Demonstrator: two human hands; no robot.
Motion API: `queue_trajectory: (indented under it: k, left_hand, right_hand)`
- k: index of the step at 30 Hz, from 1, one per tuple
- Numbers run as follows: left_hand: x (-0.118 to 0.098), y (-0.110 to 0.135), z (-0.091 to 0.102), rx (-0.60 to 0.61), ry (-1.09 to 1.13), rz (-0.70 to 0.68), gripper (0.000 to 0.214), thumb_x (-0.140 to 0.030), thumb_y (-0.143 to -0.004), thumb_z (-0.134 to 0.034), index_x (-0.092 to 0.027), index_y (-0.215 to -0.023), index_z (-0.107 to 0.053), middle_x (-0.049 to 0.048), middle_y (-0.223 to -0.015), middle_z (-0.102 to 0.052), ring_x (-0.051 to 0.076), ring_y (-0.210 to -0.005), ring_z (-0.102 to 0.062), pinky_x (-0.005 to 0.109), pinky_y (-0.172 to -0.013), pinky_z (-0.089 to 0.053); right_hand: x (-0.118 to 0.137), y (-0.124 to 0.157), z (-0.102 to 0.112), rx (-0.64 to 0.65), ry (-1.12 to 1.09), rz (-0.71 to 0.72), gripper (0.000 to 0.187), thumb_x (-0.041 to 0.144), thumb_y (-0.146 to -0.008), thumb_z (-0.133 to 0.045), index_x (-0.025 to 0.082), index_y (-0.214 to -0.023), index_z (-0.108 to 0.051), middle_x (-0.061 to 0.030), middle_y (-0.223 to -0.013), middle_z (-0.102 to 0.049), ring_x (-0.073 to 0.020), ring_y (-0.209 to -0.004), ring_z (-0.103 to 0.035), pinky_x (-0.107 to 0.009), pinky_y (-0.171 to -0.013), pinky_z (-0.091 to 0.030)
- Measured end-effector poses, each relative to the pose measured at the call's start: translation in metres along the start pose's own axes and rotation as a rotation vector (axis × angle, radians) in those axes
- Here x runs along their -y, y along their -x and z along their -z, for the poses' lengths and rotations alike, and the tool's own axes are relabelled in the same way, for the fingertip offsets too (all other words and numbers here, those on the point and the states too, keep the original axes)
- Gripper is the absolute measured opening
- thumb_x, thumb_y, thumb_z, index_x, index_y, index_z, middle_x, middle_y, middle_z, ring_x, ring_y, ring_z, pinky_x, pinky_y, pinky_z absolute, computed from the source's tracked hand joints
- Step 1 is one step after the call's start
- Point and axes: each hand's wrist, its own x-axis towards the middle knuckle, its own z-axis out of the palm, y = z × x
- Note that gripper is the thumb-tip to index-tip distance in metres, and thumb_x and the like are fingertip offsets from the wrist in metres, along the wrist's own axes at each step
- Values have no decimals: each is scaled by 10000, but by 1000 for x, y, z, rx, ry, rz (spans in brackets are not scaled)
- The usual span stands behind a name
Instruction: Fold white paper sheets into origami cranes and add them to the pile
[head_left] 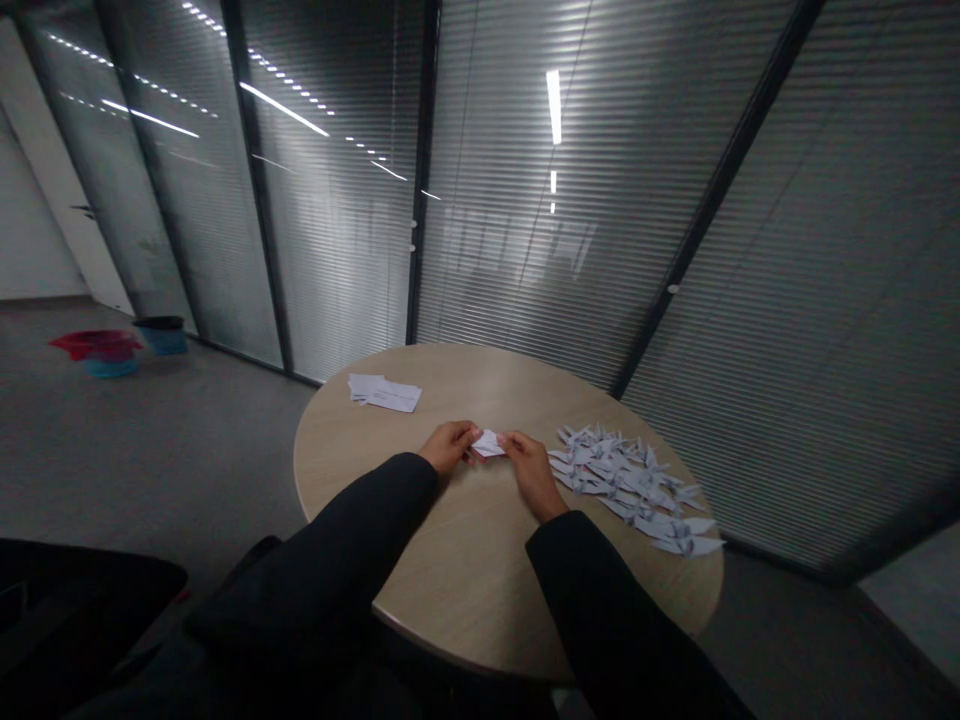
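A small piece of folded white paper [489,443] is held between my two hands, just over the middle of the round table. On its left side my left hand [450,446] pinches the edge with thumb and fingers. My right hand [531,470] grips the opposite edge in the same way. To the right of my right hand lie many folded paper cranes [622,475], crowded together in rows. Beyond my left hand, a small stack of white paper sheets [386,392] rests near the table's far left edge.
The round wooden table [480,375] stands close to a glass partition with blinds [540,250]. On the floor at left are a bin with a red liner [101,350] and a blue bin with a dark liner [161,336]. A dark chair-like shape [82,610] is at lower left.
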Motion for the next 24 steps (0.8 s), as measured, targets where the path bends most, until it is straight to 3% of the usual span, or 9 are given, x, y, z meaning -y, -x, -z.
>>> queue_trajectory:
  k: [15,21,24]
  left_hand:
    - [-3,2,0,22,45,13,520,-615,-694,-569,-99,-745,-583,64,-702,-605,147,-633,-607,227,-512,-479]
    - [-8,3,0,-27,3,29,471,-467,-558,-756,-88,-800,-617,59,-725,-630,117,-556,-576,235,-513,-473]
    - [-11,3,1,-59,-20,36,438,-446,-555,-761,-84,-762,-628,52,-676,-631,112,-519,-565,231,-500,-458]
  right_hand:
    - [3,5,0,-48,179,87,334,455,-851,-409,187,-746,-580,-19,-704,-610,-170,-676,-536,-256,-621,-390]
    - [8,8,1,-84,241,100,333,453,-859,-409,195,-768,-599,-15,-689,-613,-170,-678,-548,-254,-619,-397]
    - [13,9,0,-71,178,104,287,431,-846,-449,192,-877,-605,-37,-784,-649,-184,-741,-588,-275,-670,-434]
